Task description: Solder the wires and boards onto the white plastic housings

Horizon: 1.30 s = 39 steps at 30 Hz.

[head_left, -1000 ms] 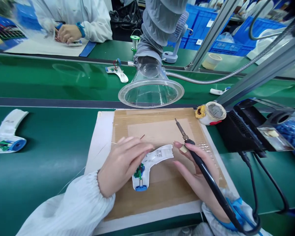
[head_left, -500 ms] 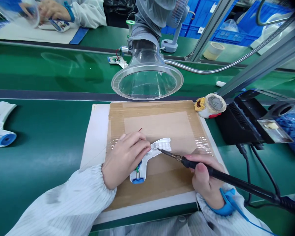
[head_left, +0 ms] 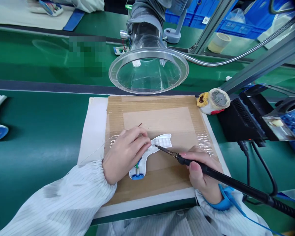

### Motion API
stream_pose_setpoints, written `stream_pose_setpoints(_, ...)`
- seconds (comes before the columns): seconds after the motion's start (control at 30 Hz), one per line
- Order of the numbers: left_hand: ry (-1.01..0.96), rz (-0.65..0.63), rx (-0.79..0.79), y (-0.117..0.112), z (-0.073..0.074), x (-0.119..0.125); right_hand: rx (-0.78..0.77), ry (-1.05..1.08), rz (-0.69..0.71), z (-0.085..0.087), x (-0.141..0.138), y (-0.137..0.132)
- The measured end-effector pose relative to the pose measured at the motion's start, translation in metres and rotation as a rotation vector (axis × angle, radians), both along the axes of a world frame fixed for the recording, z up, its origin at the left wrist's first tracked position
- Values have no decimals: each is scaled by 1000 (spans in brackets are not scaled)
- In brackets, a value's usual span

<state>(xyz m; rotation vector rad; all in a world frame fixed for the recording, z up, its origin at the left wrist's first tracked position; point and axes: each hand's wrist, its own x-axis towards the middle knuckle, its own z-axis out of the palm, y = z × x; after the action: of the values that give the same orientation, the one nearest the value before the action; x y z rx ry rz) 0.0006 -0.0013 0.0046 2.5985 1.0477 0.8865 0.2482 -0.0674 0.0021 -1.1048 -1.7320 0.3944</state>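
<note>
**Housing:** here's my white plastic housing (head_left: 163, 141), curved like a boomerang, with a blue end cap (head_left: 137, 177), a small metal cylinder (head_left: 137, 171) and a bit of green wire (head_left: 138, 163) at the near end.

**Where it lies:** flat in the middle of the cardboard mat (head_left: 157, 111), which is taped over a white board (head_left: 92, 131) on the green conveyor belt (head_left: 39, 154).

**Containers:** blue plastic crates (head_left: 238, 23) stacked up behind the bench (can't see what's inside from here).

**Left hand:** my left hand (head_left: 125, 155) is curled over the housing, fingers together, pressing it to the mat, with a thin wire (head_left: 98, 152) running out from under my hand.

**Right hand:** my right hand (head_left: 201, 173) pinches the black soldering iron (head_left: 201, 170) like a pen, its tip right at the housing, just past my left fingers.

**Arms:** both come in low from the bottom of the view in white striped sleeves (head_left: 56, 196), a blue wrist strap (head_left: 223, 203) on the right.

**Overhead:** a clear plastic fume funnel (head_left: 147, 70) hangs just above the mat's far edge.
</note>
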Motion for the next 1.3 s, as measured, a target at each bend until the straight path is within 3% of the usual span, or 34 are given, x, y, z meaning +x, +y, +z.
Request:
stream_pose_setpoints(0.23, -42, 12, -44, 0, 3, -2, 44, -56, 42, 7, 2, 0)
stream_pose_setpoints(0.4, -97, 16, -107, -1, 5, -3, 93, 94, -123, -7, 9, -1)
stream_pose_setpoints(0.53, -105, 24, -69, 0, 3, -2, 142, 156, -233, -13, 8, 4)
stream_pose_setpoints(0.73, -38, 88, 13, 3, 0, -1, 33, 145, -245, -16, 5, -2)
stream_pose_setpoints(1.3, -7, 84, 29, 2, -5, 3, -132, 36, -135, -14, 4, -6)
